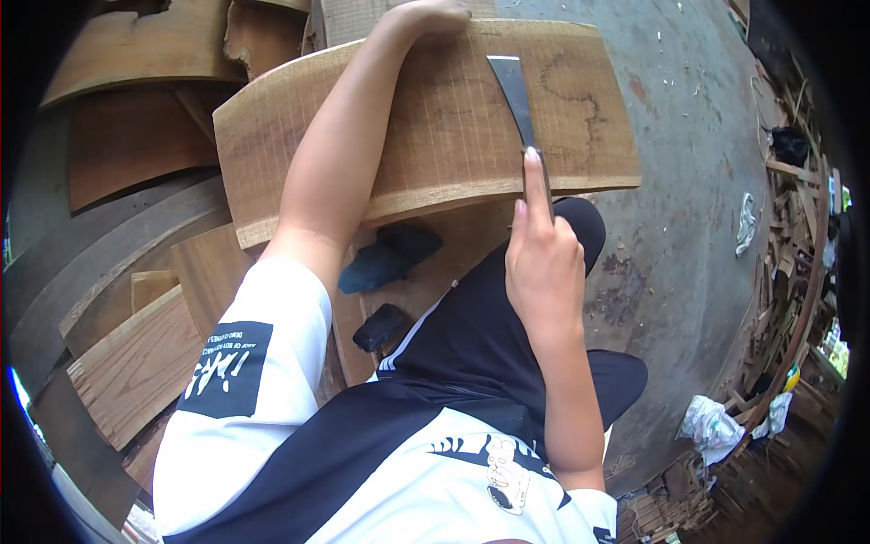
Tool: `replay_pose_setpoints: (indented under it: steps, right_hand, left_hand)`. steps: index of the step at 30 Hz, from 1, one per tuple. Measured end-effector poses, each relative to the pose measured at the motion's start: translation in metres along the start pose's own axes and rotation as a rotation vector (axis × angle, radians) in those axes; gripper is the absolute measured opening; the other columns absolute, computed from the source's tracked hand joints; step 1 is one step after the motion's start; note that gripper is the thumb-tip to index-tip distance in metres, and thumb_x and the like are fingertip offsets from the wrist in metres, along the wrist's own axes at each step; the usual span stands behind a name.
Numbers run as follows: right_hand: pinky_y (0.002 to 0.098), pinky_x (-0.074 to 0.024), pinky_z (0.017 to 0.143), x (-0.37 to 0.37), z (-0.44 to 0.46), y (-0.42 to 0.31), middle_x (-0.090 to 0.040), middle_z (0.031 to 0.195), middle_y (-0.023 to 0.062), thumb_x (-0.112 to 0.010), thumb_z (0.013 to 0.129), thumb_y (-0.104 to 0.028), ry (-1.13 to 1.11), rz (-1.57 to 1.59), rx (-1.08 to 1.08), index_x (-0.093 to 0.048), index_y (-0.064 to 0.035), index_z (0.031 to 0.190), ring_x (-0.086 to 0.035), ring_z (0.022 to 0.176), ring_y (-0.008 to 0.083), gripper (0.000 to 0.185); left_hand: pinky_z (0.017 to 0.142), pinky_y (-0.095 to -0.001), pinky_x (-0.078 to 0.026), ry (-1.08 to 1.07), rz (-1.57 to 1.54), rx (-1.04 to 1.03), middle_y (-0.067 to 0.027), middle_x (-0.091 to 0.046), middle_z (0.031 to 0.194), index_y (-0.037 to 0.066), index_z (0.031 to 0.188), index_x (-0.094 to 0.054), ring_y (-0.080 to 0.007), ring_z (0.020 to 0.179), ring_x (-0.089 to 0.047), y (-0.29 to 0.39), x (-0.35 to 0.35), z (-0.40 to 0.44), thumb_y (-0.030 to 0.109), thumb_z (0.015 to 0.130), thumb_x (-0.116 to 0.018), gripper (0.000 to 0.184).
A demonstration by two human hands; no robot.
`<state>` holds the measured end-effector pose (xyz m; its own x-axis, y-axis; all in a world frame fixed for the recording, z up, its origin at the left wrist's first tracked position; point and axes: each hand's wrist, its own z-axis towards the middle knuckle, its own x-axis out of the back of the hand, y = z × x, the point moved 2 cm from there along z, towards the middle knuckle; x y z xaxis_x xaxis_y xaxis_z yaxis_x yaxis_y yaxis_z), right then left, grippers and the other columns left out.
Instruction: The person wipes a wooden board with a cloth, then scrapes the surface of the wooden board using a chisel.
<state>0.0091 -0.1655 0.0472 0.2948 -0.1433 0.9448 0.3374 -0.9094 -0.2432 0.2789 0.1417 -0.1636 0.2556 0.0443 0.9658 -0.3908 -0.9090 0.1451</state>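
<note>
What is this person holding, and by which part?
The right hand holds a scraper by its handle. The left hand is at the far edge of the plank; whether it grips cannot be told.

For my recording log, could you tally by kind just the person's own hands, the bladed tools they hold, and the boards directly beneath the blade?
Hands: 2, left hand and right hand
Bladed tools: 1, the flat-bladed tool in the right hand's grip
Boards: 1, the wooden board
Total: 4

Dark-streaked brown plank (453, 122); dark-grey scraper (517, 102); white-striped black trousers (471, 313)
</note>
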Motion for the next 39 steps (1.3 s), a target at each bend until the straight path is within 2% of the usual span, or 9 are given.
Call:
replay_pose_setpoints:
  steps: [11, 12, 14, 17, 20, 28, 30, 34, 39]
  right_hand:
    - [0.0458, -0.0621, 0.062, 0.006, 0.005, 0.001, -0.065, 0.074, 0.0248, -0.052, 0.106, -0.021, -0.042, 0.003, -0.041, -0.032, -0.0134, 0.160, -0.073, 0.070, 0.0384, 0.058]
    - [0.0447, -0.0621, 0.060, 0.002, 0.008, 0.000, -0.065, 0.073, 0.0237, -0.053, 0.106, -0.020, 0.036, -0.001, 0.000, -0.031, -0.0135, 0.160, -0.074, 0.069, 0.0373, 0.059]
    - [0.0443, -0.0619, 0.059, -0.001, 0.022, -0.001, -0.065, 0.072, 0.0233, -0.053, 0.106, -0.019, 0.057, -0.003, -0.004, -0.031, -0.0139, 0.161, -0.073, 0.068, 0.0371, 0.060]
    - [0.0440, -0.0615, 0.056, -0.002, 0.020, 0.000, -0.064, 0.069, 0.0222, -0.053, 0.106, -0.019, 0.109, -0.016, 0.018, -0.030, -0.0143, 0.161, -0.073, 0.065, 0.0369, 0.060]
    - [0.0467, -0.0613, 0.058, -0.001, 0.000, 0.005, -0.063, 0.067, 0.0231, -0.051, 0.107, -0.021, 0.043, -0.011, -0.007, -0.032, -0.0145, 0.160, -0.072, 0.063, 0.0386, 0.057]
    - [0.0468, -0.0609, 0.058, -0.001, 0.012, 0.011, -0.064, 0.068, 0.0230, -0.053, 0.106, -0.022, 0.115, -0.010, 0.010, -0.032, -0.0175, 0.161, -0.072, 0.065, 0.0392, 0.059]
    - [0.0468, -0.0612, 0.058, 0.002, 0.000, 0.011, -0.064, 0.068, 0.0234, -0.053, 0.106, -0.021, 0.049, 0.035, -0.020, -0.031, -0.0176, 0.161, -0.072, 0.066, 0.0393, 0.059]
    - [0.0481, -0.0619, 0.062, 0.003, 0.029, 0.004, -0.065, 0.071, 0.0246, -0.051, 0.106, -0.022, 0.103, 0.009, -0.002, -0.032, -0.0150, 0.160, -0.072, 0.067, 0.0400, 0.057]
    - [0.0464, -0.0614, 0.059, -0.001, 0.006, 0.010, -0.064, 0.070, 0.0236, -0.053, 0.105, -0.021, 0.067, 0.005, -0.011, -0.030, -0.0152, 0.161, -0.072, 0.066, 0.0388, 0.060]
  left_hand:
    - [0.085, -0.0496, -0.056, 0.062, -0.263, 0.208, -0.0324, -0.070, 0.106, -0.005, 0.098, -0.075, -0.0457, 0.098, -0.070, -0.003, 0.001, -0.008, 0.019, 0.088, -0.052, 0.035]
    - [0.085, -0.0496, -0.056, 0.057, -0.267, 0.208, -0.0324, -0.070, 0.106, -0.005, 0.098, -0.075, -0.0457, 0.098, -0.070, -0.004, -0.001, -0.009, 0.019, 0.088, -0.052, 0.035]
    - [0.085, -0.0490, -0.057, -0.043, 0.074, -0.011, -0.0320, -0.070, 0.104, -0.005, 0.097, -0.075, -0.0449, 0.098, -0.070, -0.003, -0.001, -0.003, 0.019, 0.086, -0.054, 0.034]
    - [0.082, -0.0492, -0.057, 0.045, -0.113, 0.161, -0.0301, -0.071, 0.102, -0.004, 0.094, -0.076, -0.0437, 0.096, -0.071, -0.007, -0.005, -0.003, 0.019, 0.084, -0.055, 0.032]
    - [0.082, -0.0493, -0.057, -0.030, 0.012, 0.019, -0.0304, -0.071, 0.102, -0.004, 0.094, -0.076, -0.0436, 0.095, -0.071, -0.011, -0.010, 0.006, 0.018, 0.083, -0.055, 0.032]
    - [0.083, -0.0487, -0.056, 0.112, -0.147, 0.153, -0.0294, -0.071, 0.100, -0.004, 0.093, -0.076, -0.0430, 0.095, -0.071, -0.004, 0.001, -0.004, 0.017, 0.084, -0.053, 0.032]
    - [0.082, -0.0489, -0.057, -0.065, 0.163, -0.090, -0.0290, -0.072, 0.100, -0.003, 0.093, -0.076, -0.0437, 0.095, -0.071, 0.001, 0.003, -0.002, 0.017, 0.084, -0.052, 0.033]
    - [0.079, -0.0505, -0.057, 0.068, -0.041, 0.069, -0.0289, -0.072, 0.097, -0.004, 0.092, -0.076, -0.0435, 0.091, -0.071, -0.004, -0.004, -0.005, 0.016, 0.084, -0.052, 0.032]
    - [0.080, -0.0513, -0.056, 0.000, -0.025, 0.115, -0.0308, -0.071, 0.095, -0.005, 0.092, -0.075, -0.0438, 0.091, -0.071, -0.004, -0.002, -0.003, 0.016, 0.085, -0.052, 0.032]
